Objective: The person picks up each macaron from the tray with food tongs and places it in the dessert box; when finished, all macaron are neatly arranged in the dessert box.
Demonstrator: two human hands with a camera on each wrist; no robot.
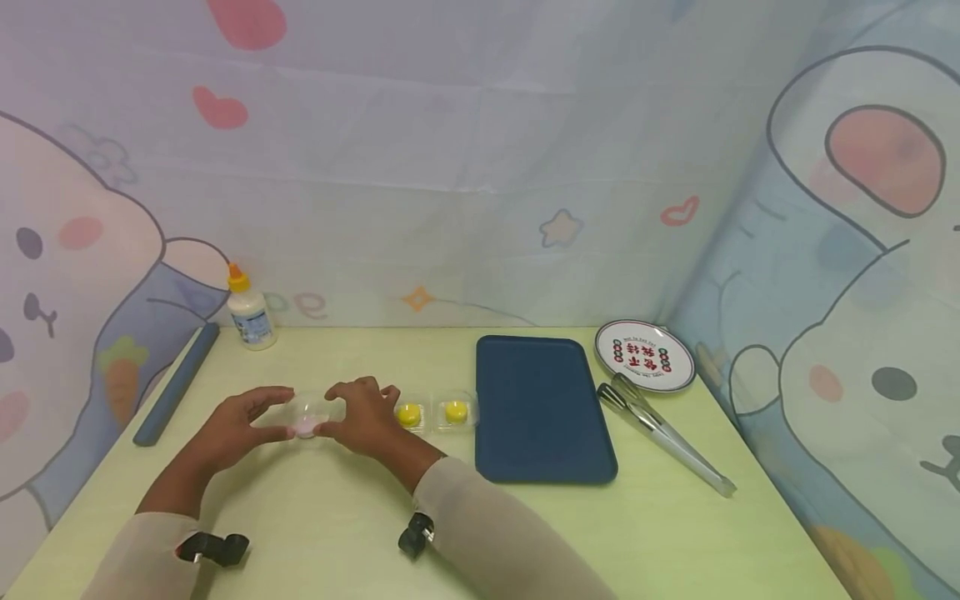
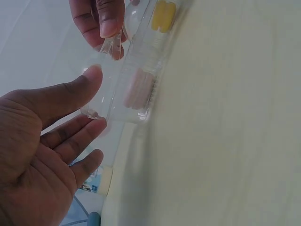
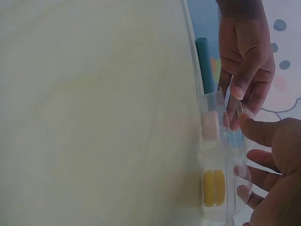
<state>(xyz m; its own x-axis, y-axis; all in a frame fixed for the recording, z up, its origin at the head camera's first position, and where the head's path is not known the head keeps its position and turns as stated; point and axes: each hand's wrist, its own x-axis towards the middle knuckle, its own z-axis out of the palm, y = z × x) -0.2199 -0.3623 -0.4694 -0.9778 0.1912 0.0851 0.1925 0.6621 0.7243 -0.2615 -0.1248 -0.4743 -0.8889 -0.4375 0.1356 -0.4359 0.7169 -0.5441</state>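
Note:
A pink macaron (image 1: 305,426) sits in a clear plastic case on the table, with two more cases to its right. Those hold yellow macarons (image 1: 408,414). Over the pink one, a clear domed lid (image 2: 99,96) stands raised between both hands. My left hand (image 1: 236,427) pinches the lid's left edge between thumb and fingertips. At its right edge, my right hand (image 1: 363,415) pinches with thumb and forefinger. In the right wrist view, the other fingers of the right hand lie behind the neighbouring case with a yellow macaron (image 3: 214,188).
Right of the cases lies a dark blue tray (image 1: 543,408). Farther right are metal tongs (image 1: 667,437) and a round white plate (image 1: 645,357) with red lettering. A glue bottle (image 1: 252,312) with an orange tip stands at the back left, near a blue-grey rod (image 1: 177,385) along the left edge.

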